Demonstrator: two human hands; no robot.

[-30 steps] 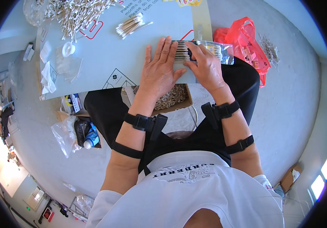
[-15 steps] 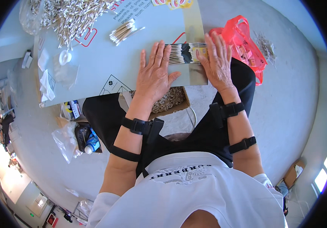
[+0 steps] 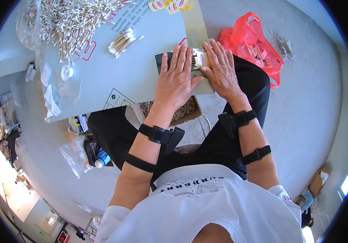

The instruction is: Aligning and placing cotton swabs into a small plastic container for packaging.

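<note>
A flat row of white-tipped cotton swabs (image 3: 195, 54) lies near the table's right edge, with a yellow printed label (image 3: 201, 60) at its right end. My left hand (image 3: 176, 77) is laid flat over the left part of the row, fingers straight and pointing away, thumb out to the right. A dark strip (image 3: 162, 65) shows just left of its fingers. Flat too, my right hand (image 3: 222, 73) rests at the label's right end, thumb toward the left hand. What lies under both palms is hidden. Neither hand grips anything.
A big heap of cotton swabs (image 3: 62, 26) and a small bundle (image 3: 121, 42) lie on the printed table (image 3: 105, 81). Yellow labels (image 3: 170, 6) sit at the far edge. A tape roll (image 3: 66, 73) is left. A red plastic bag (image 3: 249, 38) stands right, a box (image 3: 188, 113) below the table.
My left hand has slid right over the swabs, closer to the right hand, uncovering the dark strip at its left. The view has shifted slightly. Both hands stay flat.
</note>
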